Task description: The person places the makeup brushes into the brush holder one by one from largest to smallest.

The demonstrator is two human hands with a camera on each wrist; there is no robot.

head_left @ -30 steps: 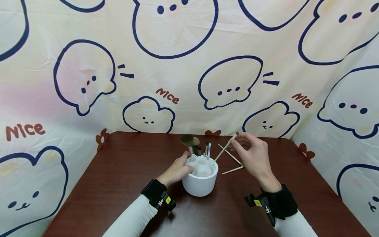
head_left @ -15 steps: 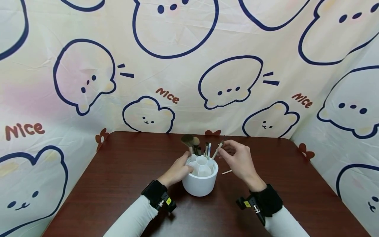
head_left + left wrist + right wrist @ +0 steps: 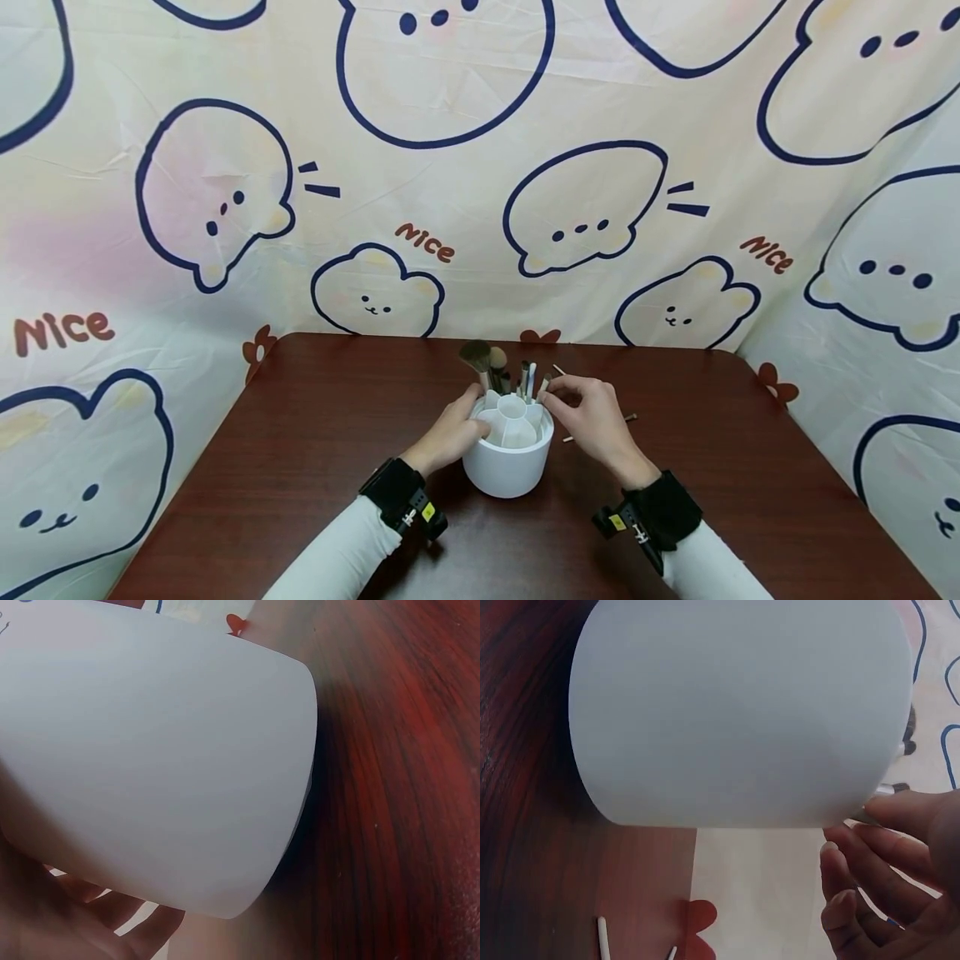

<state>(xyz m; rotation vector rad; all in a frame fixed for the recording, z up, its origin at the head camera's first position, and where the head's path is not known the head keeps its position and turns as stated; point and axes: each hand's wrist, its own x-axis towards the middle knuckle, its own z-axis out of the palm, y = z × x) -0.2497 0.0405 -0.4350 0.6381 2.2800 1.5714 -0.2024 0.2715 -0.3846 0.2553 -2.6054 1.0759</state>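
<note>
A white round brush holder [image 3: 502, 475] with inner compartments stands upright on the table. My left hand [image 3: 448, 433] grips its left rim, thumb at the near side. Makeup brushes [image 3: 475, 356] stand in the back compartments, heads up. At the right rim, my right hand [image 3: 592, 421] pinches a thin makeup brush [image 3: 545, 382] near its head; the handle's lower part is hidden inside the holder. In the right wrist view, thumb and fingertips of that hand [image 3: 889, 862] meet at the holder's edge. The left wrist view is mostly filled by the holder's wall [image 3: 165, 750].
Behind and under my right hand, thin brushes lie on the dark wooden table [image 3: 330, 417]; the end of one handle [image 3: 567, 439] and the tip of another [image 3: 559, 369] show. A patterned cloth [image 3: 480, 192] hangs behind the table and along its sides.
My right hand has moved left and down, and the brush it pinches has gone from slanting outside to deeper in the holder. The left hand keeps its grip.
</note>
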